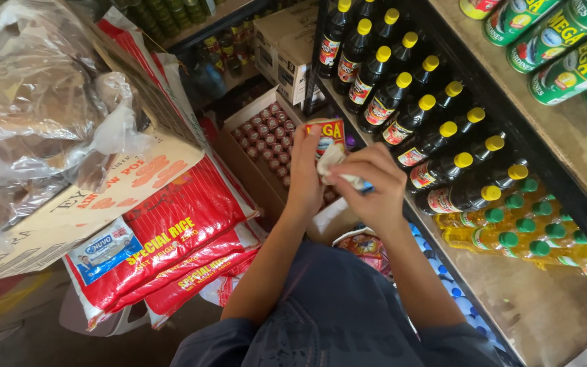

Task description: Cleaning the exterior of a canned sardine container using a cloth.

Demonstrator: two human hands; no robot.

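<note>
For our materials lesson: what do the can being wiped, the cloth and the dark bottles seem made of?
Can in the left hand: probably metal under a glossy red label. Cloth in the right hand: soft, crumpled whitish fabric. Dark bottles: shiny glass or plastic, unclear; yellow caps look plastic.

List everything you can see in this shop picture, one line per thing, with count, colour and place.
Small red and yellow can: one, held up in the left hand.
White cloth: one, pressed on the can by the right hand.
Dark sauce bottles with yellow caps: many, rows on the right shelf.
Yellow oil bottles with green caps: several, lying near the shelf's front.
Green cans: several, on their sides, upper shelf.
Red rice sacks: a stack, lower left.
Cardboard box of crumpled plastic bags: one, on the sacks.
Open carton of red-topped cans: one, on the floor.
Left hand: one, gripping the can.
Right hand: one, holding the cloth.
</note>
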